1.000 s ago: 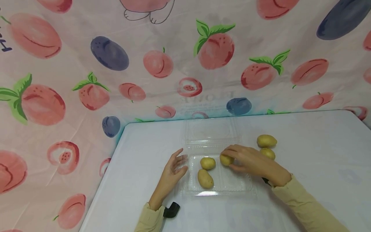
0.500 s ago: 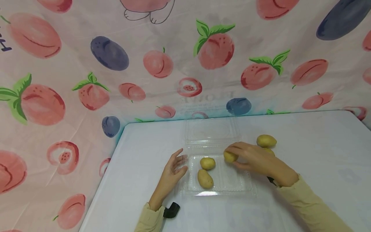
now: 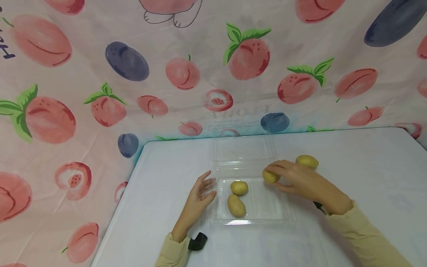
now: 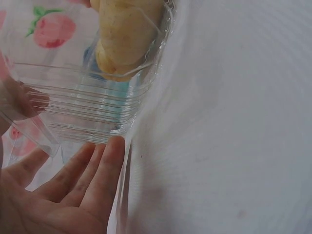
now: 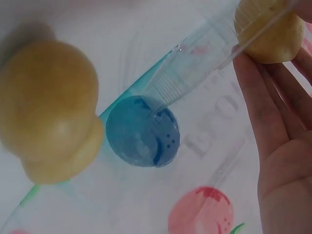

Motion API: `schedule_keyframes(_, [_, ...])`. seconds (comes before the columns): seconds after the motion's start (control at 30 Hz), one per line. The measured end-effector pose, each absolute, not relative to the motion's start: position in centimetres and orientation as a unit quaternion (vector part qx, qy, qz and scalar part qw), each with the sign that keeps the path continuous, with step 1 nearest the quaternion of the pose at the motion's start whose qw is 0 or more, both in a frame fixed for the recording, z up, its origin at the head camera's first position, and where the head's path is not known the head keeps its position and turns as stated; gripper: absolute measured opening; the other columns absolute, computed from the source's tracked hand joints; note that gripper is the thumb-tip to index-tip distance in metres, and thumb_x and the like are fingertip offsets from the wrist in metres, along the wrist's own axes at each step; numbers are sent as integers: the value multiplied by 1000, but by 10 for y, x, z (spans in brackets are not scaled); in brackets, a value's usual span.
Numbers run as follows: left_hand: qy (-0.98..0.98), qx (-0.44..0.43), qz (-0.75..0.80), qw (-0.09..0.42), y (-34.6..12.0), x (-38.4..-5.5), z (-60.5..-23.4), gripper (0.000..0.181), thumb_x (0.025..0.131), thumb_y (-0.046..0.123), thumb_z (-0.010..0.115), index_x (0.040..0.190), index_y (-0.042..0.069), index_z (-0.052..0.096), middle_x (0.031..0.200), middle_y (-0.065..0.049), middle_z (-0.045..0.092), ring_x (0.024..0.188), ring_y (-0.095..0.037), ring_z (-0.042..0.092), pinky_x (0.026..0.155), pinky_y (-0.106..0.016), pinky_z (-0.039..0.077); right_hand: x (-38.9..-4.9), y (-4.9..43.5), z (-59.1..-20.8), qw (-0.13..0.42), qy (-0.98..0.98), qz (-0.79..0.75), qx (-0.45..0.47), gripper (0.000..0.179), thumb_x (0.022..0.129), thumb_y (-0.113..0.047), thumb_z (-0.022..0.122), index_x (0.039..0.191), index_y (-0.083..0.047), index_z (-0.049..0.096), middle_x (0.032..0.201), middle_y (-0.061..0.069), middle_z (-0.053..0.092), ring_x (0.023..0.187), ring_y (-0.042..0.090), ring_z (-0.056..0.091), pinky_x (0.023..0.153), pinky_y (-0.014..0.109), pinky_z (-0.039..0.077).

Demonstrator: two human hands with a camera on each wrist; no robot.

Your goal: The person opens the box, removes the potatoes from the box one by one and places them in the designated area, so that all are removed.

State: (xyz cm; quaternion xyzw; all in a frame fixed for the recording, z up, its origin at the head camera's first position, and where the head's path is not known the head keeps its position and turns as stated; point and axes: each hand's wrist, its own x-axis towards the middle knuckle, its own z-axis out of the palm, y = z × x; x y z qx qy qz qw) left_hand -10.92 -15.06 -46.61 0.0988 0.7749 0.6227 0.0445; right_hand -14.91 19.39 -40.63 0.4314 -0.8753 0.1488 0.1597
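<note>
A clear plastic container (image 3: 260, 223) lies with its lid (image 3: 245, 150) folded back towards the wall. Two potatoes sit in its left half, a rounder potato (image 3: 239, 188) behind a longer potato (image 3: 236, 206). My right hand (image 3: 301, 181) grips another potato (image 3: 271, 177) between thumb and fingers, over the container's back right corner. Beside the container's left wall rests my left hand (image 3: 197, 202), its fairly straight fingertips (image 4: 116, 144) right at the ridged plastic.
On the white table (image 3: 373, 178), a potato (image 3: 307, 161) lies to the right of the container. A second loose potato (image 5: 68, 161) shows in the right wrist view, hidden behind my hand in the head view. A fruit-printed cloth (image 3: 186, 37) hangs behind and at left.
My right hand has moved right and slightly back with the potato, from over the container's middle to its back right corner. The left hand stays in place.
</note>
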Motion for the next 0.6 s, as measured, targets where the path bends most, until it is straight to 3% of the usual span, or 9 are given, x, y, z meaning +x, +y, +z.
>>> schedule_keyframes(0.37, [767,102,631,48,-150,-108,-464,67,94,4,63,154,10,33,141,-21,52,132,-35,49,100,-28,50,-148,202,-400,151,-881,158,419,49,73,-11,88,117,-4,68,113,7,68,102,22,67,79,37,59])
schedule_keyframes(0.6, [768,98,631,49,-150,-109,-464,67,94,4,63,154,10,33,141,-21,52,132,-35,49,101,-33,50,-150,208,-396,174,-874,163,423,51,70,-9,87,117,-4,68,112,8,68,100,23,67,78,39,59])
